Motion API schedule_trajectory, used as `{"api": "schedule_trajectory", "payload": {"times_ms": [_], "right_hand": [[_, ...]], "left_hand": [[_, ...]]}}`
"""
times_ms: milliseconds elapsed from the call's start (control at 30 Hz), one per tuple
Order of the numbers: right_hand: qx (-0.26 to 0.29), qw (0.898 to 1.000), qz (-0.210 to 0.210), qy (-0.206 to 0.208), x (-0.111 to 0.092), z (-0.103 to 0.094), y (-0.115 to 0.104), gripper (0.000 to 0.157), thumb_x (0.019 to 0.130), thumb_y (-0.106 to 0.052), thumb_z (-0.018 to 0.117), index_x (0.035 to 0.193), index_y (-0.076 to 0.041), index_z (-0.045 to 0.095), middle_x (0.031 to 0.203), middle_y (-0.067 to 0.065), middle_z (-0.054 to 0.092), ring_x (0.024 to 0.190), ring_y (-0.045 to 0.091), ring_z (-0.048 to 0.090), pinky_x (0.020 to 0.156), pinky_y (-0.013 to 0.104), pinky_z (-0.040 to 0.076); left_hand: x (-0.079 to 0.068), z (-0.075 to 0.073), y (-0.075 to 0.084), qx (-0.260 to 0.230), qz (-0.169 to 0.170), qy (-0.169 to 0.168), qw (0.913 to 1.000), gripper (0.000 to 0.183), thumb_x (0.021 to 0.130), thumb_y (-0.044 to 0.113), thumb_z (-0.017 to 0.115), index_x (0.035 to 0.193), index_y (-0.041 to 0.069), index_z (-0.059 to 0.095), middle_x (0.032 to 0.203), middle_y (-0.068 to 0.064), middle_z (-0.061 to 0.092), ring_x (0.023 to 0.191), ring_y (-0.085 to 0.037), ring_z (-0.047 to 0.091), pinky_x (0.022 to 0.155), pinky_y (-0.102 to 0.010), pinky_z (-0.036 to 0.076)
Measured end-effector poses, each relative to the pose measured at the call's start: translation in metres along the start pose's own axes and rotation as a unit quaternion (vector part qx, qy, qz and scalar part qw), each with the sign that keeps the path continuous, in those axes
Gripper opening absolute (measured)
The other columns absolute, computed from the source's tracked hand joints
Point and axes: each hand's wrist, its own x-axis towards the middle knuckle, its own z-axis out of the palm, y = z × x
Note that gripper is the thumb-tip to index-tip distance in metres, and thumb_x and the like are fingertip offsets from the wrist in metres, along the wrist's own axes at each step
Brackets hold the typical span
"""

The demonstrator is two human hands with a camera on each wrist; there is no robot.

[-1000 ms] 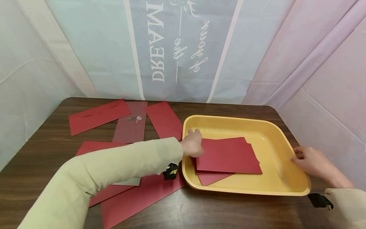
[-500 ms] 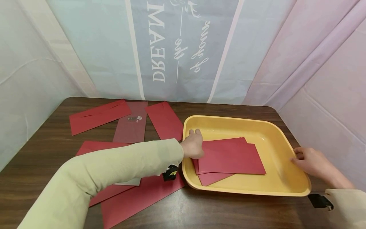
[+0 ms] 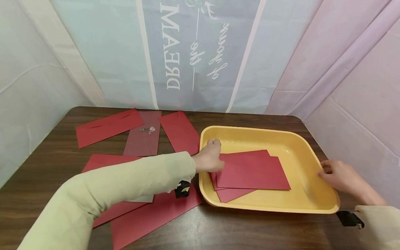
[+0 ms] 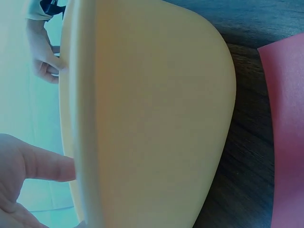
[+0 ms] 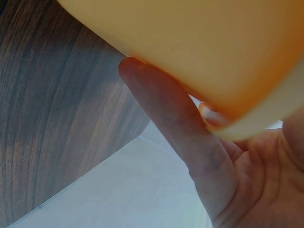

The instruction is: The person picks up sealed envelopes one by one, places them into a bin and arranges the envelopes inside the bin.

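Observation:
In the head view a yellow plastic basin [image 3: 300, 173] stands on the table, with several red envelopes [image 3: 250, 172] stacked in its left half. My left hand [image 3: 210, 157] reaches over the basin's left rim, at the left end of that stack. Its fingers look loose, and I see nothing held in them. From the left wrist view, thumb and fingers [image 4: 52, 164] lie at the inner side of the rim. At the opposite end my right hand [image 3: 339, 175] grips the basin's rim. The right wrist view has a finger [image 5: 161, 107] against the outer wall.
Left of the basin lie more envelopes: a red one [image 3: 109, 127] at the back left, a dull maroon one [image 3: 142, 142], another red one [image 3: 180, 132] against the basin and overlapping ones [image 3: 150, 222] in front, partly under my left sleeve. A printed cloth [image 3: 206, 52] hangs behind the table.
The top red envelope has slid slightly right in the basin and now lies still. My left hand has since drawn back a little to the left. The right hand keeps its place on the rim.

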Motion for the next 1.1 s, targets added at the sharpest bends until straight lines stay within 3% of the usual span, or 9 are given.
{"api": "schedule_trajectory", "payload": {"times_ms": [233, 533, 733, 933, 1100], "right_hand": [[-0.005, 1.000, -0.003, 0.001, 0.001, 0.001, 0.000, 0.037, 0.086, -0.010, 0.063, 0.104, 0.021, 0.056, 0.087, 0.029, 0.068, 0.075, 0.037, 0.066, 0.067, 0.049, 0.052], [-0.003, 1.000, -0.001, 0.000, 0.001, 0.000, 0.000, 0.038, 0.087, -0.010, 0.063, 0.104, 0.022, 0.056, 0.087, 0.030, 0.067, 0.076, 0.039, 0.066, 0.066, 0.047, 0.052], [-0.004, 1.000, 0.000, 0.006, 0.000, -0.001, -0.001, 0.036, 0.086, -0.010, 0.064, 0.102, 0.021, 0.056, 0.085, 0.029, 0.068, 0.076, 0.039, 0.066, 0.065, 0.046, 0.052], [-0.006, 1.000, 0.000, 0.002, -0.001, -0.001, -0.001, 0.037, 0.086, -0.010, 0.064, 0.103, 0.021, 0.056, 0.086, 0.029, 0.068, 0.075, 0.037, 0.066, 0.065, 0.047, 0.052], [-0.007, 1.000, 0.002, -0.003, -0.001, -0.001, 0.000, 0.038, 0.086, -0.010, 0.064, 0.105, 0.022, 0.055, 0.087, 0.029, 0.067, 0.076, 0.038, 0.066, 0.066, 0.048, 0.052]], "left_hand": [[-0.005, -0.003, -0.001, -0.036, 0.017, 0.025, 0.9989, 0.048, 0.094, 0.022, 0.057, 0.134, 0.003, 0.039, 0.133, -0.014, 0.039, 0.101, -0.020, 0.051, 0.091, -0.032, 0.044], [-0.017, -0.010, -0.007, -0.085, 0.064, 0.082, 0.9909, 0.038, 0.091, 0.024, 0.063, 0.121, 0.007, 0.049, 0.127, -0.009, 0.042, 0.110, -0.022, 0.050, 0.092, -0.035, 0.044], [-0.023, -0.012, -0.020, -0.095, 0.069, 0.108, 0.9871, 0.030, 0.089, 0.023, 0.066, 0.110, 0.008, 0.051, 0.117, -0.010, 0.047, 0.103, -0.022, 0.050, 0.084, -0.032, 0.044], [-0.027, -0.012, -0.031, -0.097, 0.062, 0.122, 0.9859, 0.034, 0.088, 0.026, 0.068, 0.111, 0.008, 0.050, 0.114, -0.012, 0.048, 0.081, -0.019, 0.050, 0.077, -0.030, 0.044], [-0.031, -0.015, -0.038, -0.104, 0.066, 0.136, 0.9829, 0.036, 0.088, 0.028, 0.067, 0.112, 0.007, 0.051, 0.110, -0.011, 0.049, 0.080, -0.017, 0.050, 0.077, -0.029, 0.043]]}}
